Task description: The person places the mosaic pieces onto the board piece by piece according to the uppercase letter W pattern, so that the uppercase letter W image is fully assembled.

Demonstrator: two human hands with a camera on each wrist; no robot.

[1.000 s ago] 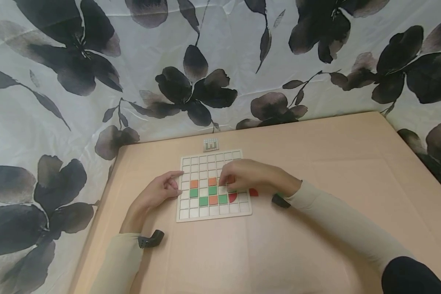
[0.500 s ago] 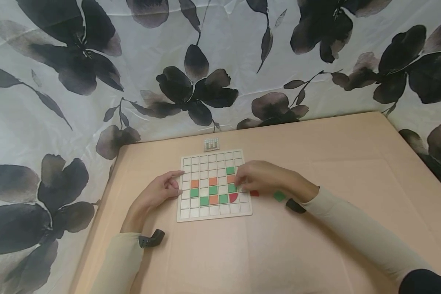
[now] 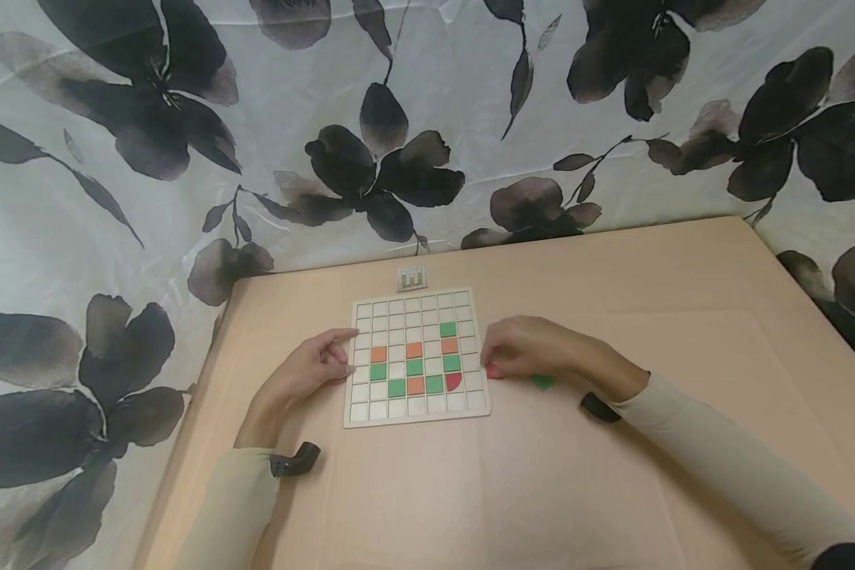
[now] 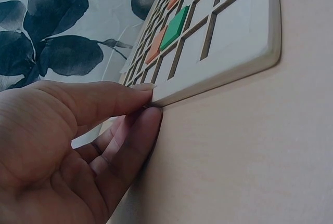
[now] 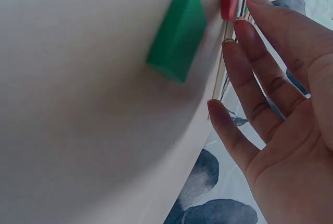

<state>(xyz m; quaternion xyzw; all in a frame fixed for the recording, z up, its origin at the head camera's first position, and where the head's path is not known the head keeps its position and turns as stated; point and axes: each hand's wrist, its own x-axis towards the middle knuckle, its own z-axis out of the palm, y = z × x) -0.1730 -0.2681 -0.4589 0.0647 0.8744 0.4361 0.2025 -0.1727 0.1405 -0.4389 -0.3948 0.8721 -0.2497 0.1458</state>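
Note:
A white gridded board (image 3: pixel 397 321) lies on the table, with several green and orange square tiles and one red rounded tile (image 3: pixel 454 381) in its cells. My left hand (image 3: pixel 302 368) touches the board's left edge with thumb and index finger set apart. In the left wrist view the thumb (image 4: pixel 112 99) lies against the rim. Just off the right edge is a loose red piece (image 3: pixel 495 371), partly covered by my right hand (image 3: pixel 530 346). The right wrist view shows that hand's fingers spread, with the thumb tip beside the red piece (image 5: pixel 230 2). A green block (image 5: pixel 179 34) lies nearer the wrist.
Behind the board lies a small card (image 3: pixel 411 278) printed with a grid pattern. The wooden table (image 3: pixel 655 277) ends at a floral curtain (image 3: pixel 285 103) at the back and left.
My right hand has moved right, from the board's right-hand columns to the loose red piece. Tiles it covered, including a green one in an upper row, now show. My left hand stays put.

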